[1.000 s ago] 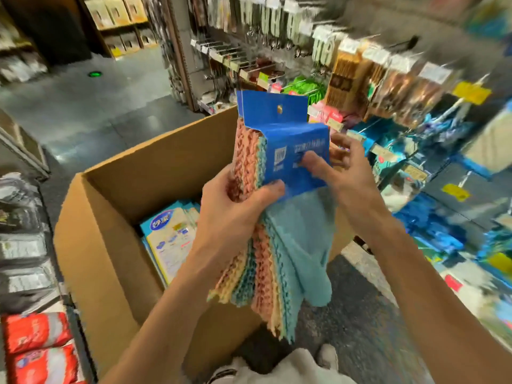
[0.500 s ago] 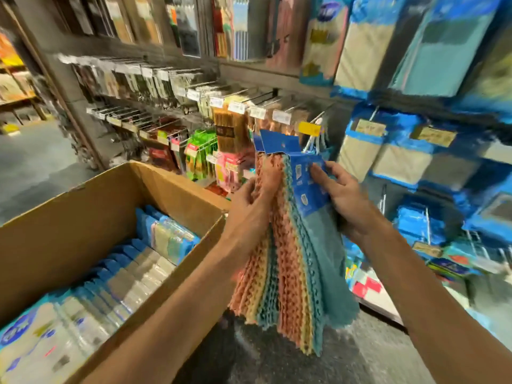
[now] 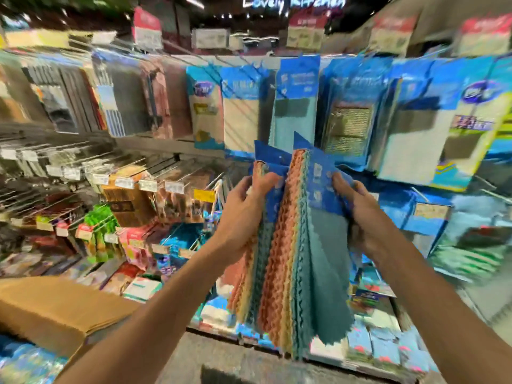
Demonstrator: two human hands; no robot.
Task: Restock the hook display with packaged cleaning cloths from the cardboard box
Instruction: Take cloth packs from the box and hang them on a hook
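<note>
I hold up packs of cleaning cloths (image 3: 288, 261), orange, yellow and teal layers hanging from blue card headers, in front of the hook display (image 3: 346, 112). My left hand (image 3: 243, 214) grips the left side of the bundle near the header. My right hand (image 3: 357, 217) grips the right-hand blue header and the teal cloth below it. The two headers fan apart at the top. The cardboard box (image 3: 55, 309) sits at the lower left, only its flap and a blurred blue patch inside showing.
Blue-carded cloth packs (image 3: 432, 126) hang in rows on the upper hooks. Wire hooks with price tags (image 3: 146, 184) jut out at the left, holding brown and green goods. Low shelves (image 3: 368, 342) carry flat packs. The frame is motion-blurred.
My view swung up from the box to the upper hooks. Both hands lifted the cloth packs higher toward the display, and the headers have spread apart.
</note>
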